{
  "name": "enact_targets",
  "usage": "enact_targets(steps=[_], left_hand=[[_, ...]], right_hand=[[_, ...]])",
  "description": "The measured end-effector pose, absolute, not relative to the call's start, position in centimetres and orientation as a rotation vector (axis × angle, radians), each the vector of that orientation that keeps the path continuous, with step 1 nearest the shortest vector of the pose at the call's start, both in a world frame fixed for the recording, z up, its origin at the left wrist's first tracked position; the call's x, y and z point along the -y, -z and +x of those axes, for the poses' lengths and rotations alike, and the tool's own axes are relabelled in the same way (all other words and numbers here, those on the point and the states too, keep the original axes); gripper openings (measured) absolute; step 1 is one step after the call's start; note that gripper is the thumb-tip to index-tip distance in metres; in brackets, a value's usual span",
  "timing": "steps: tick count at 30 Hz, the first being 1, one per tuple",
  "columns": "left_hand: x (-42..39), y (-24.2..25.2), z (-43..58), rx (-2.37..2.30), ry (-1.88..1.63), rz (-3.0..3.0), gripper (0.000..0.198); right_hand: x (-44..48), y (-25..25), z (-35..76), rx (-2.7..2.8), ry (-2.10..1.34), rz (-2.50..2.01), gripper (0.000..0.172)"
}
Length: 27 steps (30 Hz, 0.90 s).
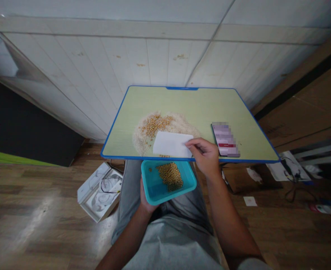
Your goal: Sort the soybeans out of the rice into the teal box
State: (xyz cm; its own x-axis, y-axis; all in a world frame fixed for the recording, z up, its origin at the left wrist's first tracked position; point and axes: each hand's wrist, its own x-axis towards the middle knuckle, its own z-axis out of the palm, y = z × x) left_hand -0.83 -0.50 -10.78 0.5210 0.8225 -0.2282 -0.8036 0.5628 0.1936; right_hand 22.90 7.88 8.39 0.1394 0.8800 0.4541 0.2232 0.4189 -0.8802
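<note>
My left hand (pixel 146 197) grips the left side of a turquoise plastic tub (pixel 151 189), holding it just below the table's front edge; its fingers are partly hidden under the tub. Inside the tub lies a heap of soybeans (pixel 171 176). Between thumb and fingers, my right hand (pixel 205 152) pinches a white card (pixel 172 144) by its right end. The card is over the front of a spread of white rice grains (pixel 182 122). More soybeans (pixel 155 123) lie on the rice behind the card, and a few show at the table edge under it.
The small table (pixel 210 105) has a pale green top and blue rim. A phone (pixel 226 139) lies on its right side. On the floor at left stands an open white box (pixel 99 191) with a cable. Cables and a cardboard box (pixel 247 180) are at right. A panelled wall rises behind.
</note>
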Motion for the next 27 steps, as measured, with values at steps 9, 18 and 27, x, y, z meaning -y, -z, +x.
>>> enact_targets(steps=[9, 18, 27], left_hand=[[0.1, 10.7, -0.5, -0.36, -0.97, 0.007, 0.066], [0.2, 10.2, -1.1, -0.259, -0.946, 0.059, 0.07], [0.3, 7.6, -0.6, -0.211, -0.925, 0.07, 0.073]], right_hand=[[-7.8, -8.2, 23.1, 1.402, -0.664, -1.086, 0.011], [-7.7, -8.3, 23.2, 1.319, -0.611, -1.088, 0.008], [-7.6, -8.3, 23.0, 1.088, -0.447, -1.118, 0.004]])
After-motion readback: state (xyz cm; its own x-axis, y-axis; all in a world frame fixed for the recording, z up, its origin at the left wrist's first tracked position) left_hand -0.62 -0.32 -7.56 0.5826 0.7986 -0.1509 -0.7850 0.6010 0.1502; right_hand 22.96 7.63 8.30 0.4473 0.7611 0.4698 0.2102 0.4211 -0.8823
